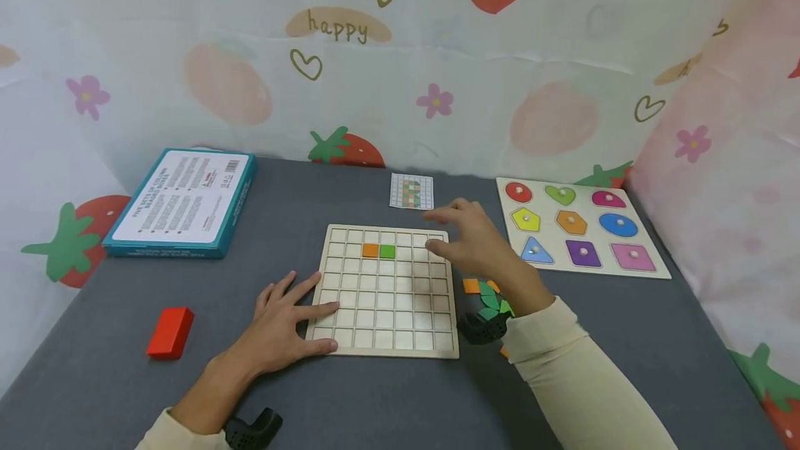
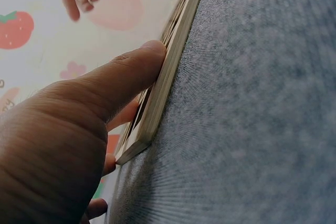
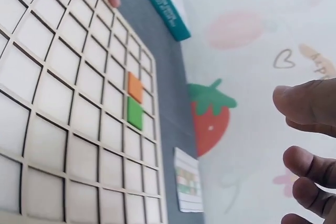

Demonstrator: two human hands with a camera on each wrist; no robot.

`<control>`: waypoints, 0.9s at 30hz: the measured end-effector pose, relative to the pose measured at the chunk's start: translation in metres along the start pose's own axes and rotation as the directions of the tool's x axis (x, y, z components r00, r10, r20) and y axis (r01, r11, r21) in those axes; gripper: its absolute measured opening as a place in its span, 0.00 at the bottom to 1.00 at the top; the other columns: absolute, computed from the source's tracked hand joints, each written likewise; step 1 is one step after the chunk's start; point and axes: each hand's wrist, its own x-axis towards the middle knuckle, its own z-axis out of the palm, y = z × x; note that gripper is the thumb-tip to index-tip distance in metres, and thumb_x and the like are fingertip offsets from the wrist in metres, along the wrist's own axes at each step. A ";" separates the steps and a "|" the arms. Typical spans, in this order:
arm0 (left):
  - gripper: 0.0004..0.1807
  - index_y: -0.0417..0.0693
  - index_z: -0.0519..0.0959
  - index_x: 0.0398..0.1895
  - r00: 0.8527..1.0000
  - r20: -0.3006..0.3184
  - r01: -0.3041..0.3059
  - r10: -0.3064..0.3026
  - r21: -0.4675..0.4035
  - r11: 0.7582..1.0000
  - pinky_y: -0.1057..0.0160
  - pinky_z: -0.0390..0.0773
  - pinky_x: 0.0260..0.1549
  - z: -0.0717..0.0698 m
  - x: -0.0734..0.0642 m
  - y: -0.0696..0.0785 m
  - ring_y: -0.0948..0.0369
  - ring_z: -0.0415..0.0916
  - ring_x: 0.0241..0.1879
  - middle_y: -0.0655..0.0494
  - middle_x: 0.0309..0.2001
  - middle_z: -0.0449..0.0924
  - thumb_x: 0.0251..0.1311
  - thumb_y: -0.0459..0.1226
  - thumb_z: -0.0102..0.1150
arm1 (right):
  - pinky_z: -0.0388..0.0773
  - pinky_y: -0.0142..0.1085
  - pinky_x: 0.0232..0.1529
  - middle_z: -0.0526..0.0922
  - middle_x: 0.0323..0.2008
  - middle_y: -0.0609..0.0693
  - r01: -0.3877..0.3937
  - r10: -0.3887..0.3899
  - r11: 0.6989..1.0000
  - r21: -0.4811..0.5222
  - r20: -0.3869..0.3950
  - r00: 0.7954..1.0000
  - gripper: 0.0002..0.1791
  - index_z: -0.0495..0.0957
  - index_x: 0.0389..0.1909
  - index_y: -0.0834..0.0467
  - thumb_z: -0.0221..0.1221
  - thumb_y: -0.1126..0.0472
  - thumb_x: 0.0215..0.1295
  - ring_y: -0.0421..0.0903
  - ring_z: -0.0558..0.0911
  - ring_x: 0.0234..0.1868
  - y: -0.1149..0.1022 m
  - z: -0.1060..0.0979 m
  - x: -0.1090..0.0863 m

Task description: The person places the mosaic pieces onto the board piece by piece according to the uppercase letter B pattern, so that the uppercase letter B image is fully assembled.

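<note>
A wooden grid board (image 1: pixel 381 304) lies flat on the table, with an orange square tile (image 1: pixel 370 251) and a green square tile (image 1: pixel 387 252) side by side in its second row. Spread fingers of my left hand (image 1: pixel 281 325) rest on the board's left edge; in the left wrist view the thumb (image 2: pixel 131 69) presses its wooden rim. Over the board's far right corner hovers my right hand (image 1: pixel 469 242), thumb and fingers apart with nothing between them. Beneath the right wrist, green leaf-shaped pieces (image 1: pixel 489 297) and orange ones lie in a small pile beside the board.
A small pattern card (image 1: pixel 411 191) lies beyond the board. At the back right is a shape puzzle board (image 1: pixel 584 228) with coloured knobbed pieces. A teal box (image 1: pixel 178 203) sits at the back left, and a red block (image 1: pixel 170 333) lies left of my left hand.
</note>
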 end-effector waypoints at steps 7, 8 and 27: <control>0.34 0.58 0.81 0.58 1.000 -0.004 -0.005 0.005 -0.004 1.000 0.31 0.42 0.58 -0.001 -0.001 0.000 0.34 0.44 0.69 0.44 0.70 0.59 0.47 0.61 0.68 | 0.71 0.49 0.46 0.73 0.47 0.54 0.030 -0.030 0.999 -0.017 -0.032 0.999 0.24 0.78 0.59 0.57 0.66 0.61 0.60 0.53 0.69 0.50 0.005 -0.023 -0.025; 0.34 0.58 0.81 0.58 1.000 -0.002 -0.005 0.005 -0.004 1.000 0.31 0.42 0.58 -0.001 -0.001 0.000 0.34 0.44 0.69 0.44 0.71 0.59 0.47 0.61 0.68 | 0.71 0.49 0.46 0.73 0.47 0.54 0.029 -0.029 0.999 -0.017 -0.035 0.999 0.24 0.78 0.59 0.58 0.66 0.61 0.60 0.53 0.69 0.50 0.007 -0.025 -0.029; 0.34 0.59 0.80 0.59 1.000 0.024 0.012 -0.012 -0.004 1.000 0.31 0.42 0.59 -0.001 0.000 0.000 0.35 0.43 0.69 0.45 0.71 0.58 0.49 0.62 0.67 | 0.67 0.56 0.47 0.73 0.47 0.59 0.004 0.006 0.997 0.074 -0.140 0.990 0.21 0.78 0.57 0.63 0.64 0.63 0.63 0.60 0.67 0.50 0.077 -0.011 -0.075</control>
